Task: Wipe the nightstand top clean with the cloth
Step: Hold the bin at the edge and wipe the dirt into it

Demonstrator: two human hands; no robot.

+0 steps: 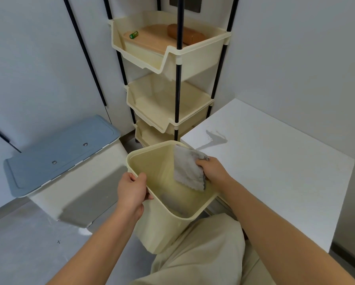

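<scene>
A cream bin (172, 202) is held just left of the white nightstand tabletop (275, 171), beside its near corner. Its left rim is gripped by the left hand (132, 192), fingers clenched over the edge. The grey cloth (188, 171) is pinched in the fingers of the right hand (212, 169) and hangs inside the bin against its right wall. A wet streak (215, 138) is seen on the tabletop beyond the bin. A cream tiered rack (170, 95) stands behind the bin.
</scene>
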